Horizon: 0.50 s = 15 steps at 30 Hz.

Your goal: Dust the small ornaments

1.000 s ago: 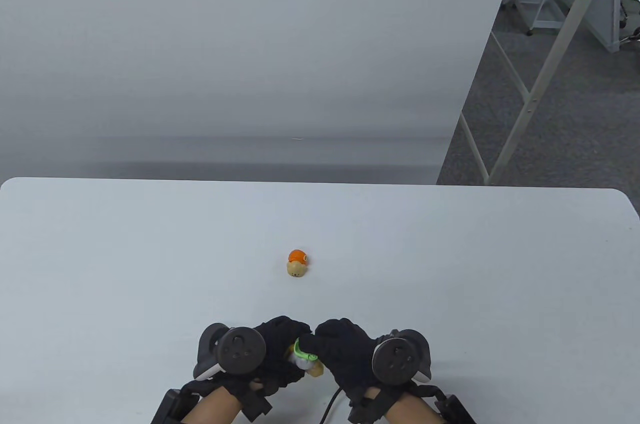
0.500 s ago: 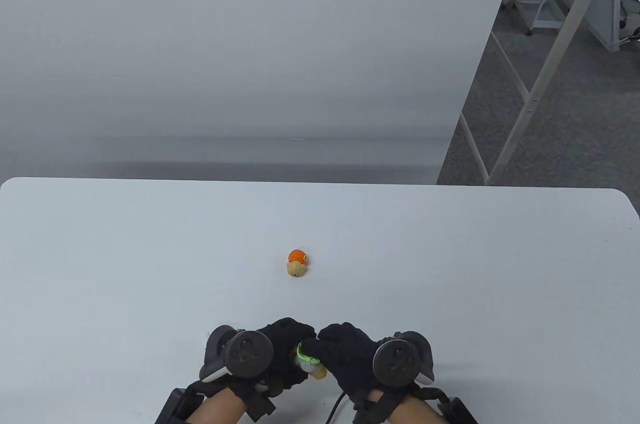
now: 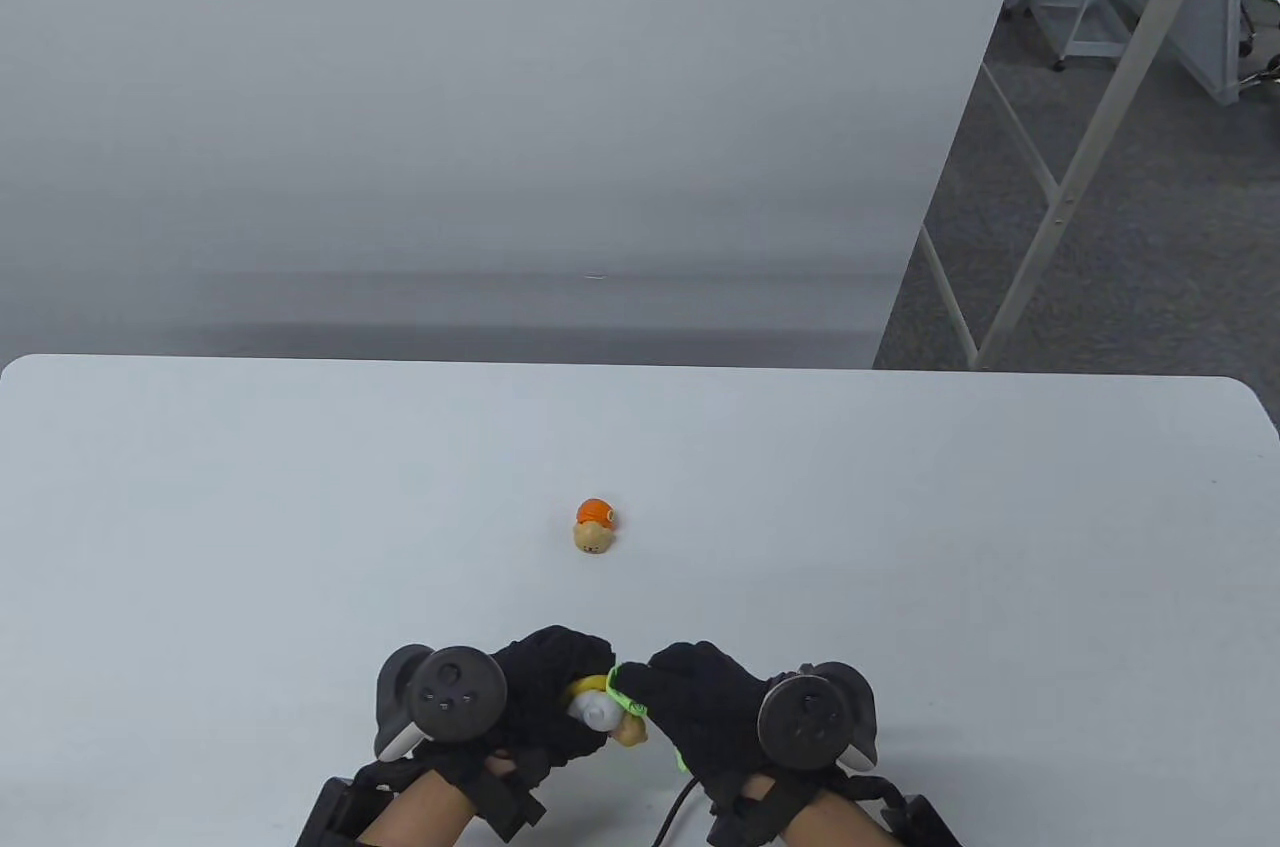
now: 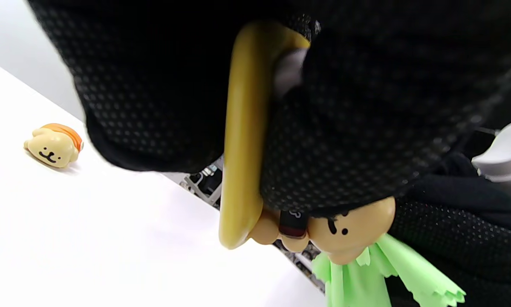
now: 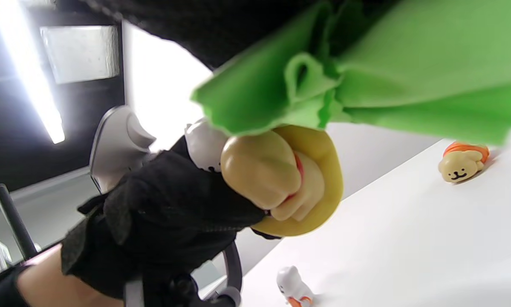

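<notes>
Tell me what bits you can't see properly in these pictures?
- Held ornament: table view, both gloves cover most of it.
- Its face: left wrist view, the left hand hides all but part.
- Green cloth: right wrist view, cut off by the top and right edges.
- Small white figurine: right wrist view, partly cut off at the bottom edge.
- Orange-topped ornament: table view, too small for its face.

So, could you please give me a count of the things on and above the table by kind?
Ornaments: 3: one held in the left hand, yellow; one orange-topped on the table; one small white.
Cloths: 1, green, in the right hand.
Total: 4.
</notes>
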### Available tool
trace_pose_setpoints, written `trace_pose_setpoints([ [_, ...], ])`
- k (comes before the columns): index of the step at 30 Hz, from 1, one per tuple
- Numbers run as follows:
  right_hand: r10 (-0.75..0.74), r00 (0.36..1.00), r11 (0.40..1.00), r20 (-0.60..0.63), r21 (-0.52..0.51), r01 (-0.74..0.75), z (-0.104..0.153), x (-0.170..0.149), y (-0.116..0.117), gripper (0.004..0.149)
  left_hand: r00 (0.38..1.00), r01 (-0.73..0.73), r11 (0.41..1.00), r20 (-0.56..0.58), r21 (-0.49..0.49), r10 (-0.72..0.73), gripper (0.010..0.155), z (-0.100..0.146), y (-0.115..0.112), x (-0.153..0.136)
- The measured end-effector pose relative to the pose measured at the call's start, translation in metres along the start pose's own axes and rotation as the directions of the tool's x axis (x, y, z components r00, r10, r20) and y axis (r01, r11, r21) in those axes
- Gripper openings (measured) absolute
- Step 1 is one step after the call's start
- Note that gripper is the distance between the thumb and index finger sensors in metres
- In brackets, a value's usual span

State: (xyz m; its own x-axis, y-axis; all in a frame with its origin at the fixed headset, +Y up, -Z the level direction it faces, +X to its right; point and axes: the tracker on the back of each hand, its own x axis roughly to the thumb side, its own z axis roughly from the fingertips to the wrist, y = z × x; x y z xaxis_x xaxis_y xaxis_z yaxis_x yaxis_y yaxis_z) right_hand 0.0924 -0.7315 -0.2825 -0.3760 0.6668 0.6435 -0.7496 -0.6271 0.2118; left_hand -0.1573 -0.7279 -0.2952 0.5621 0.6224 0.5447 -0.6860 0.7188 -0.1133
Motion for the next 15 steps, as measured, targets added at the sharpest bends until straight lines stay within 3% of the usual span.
trace_pose_setpoints([
  [6, -0.055, 0.998, 0.998, -0.028, -0.014, 0.055, 0.002, -0.003, -0.002, 0.037, 0.987, -0.154, 0.987, -0.044, 0.055, 0.157, 0.078, 0.003, 0.008, -0.013],
  [8, -0.051, 0.998, 0.999, -0.025, 0.006, 0.051, 0.001, 0.001, 0.000, 0.037, 0.991, -0.128, 0.991, -0.035, 0.038, 0.129, 0.078, 0.004, 0.004, -0.011],
  [11, -0.065, 0.998, 0.998, -0.018, 0.022, 0.065, -0.002, 0.006, 0.003, 0.037, 0.999, -0.048, 0.996, -0.003, -0.074, 0.048, 0.079, 0.002, -0.005, -0.002],
  [15, -0.064, 0.998, 0.998, -0.003, 0.025, 0.064, -0.003, 0.006, 0.001, 0.037, 0.995, -0.100, 0.995, 0.011, -0.009, 0.100, 0.071, 0.001, 0.000, -0.003],
])
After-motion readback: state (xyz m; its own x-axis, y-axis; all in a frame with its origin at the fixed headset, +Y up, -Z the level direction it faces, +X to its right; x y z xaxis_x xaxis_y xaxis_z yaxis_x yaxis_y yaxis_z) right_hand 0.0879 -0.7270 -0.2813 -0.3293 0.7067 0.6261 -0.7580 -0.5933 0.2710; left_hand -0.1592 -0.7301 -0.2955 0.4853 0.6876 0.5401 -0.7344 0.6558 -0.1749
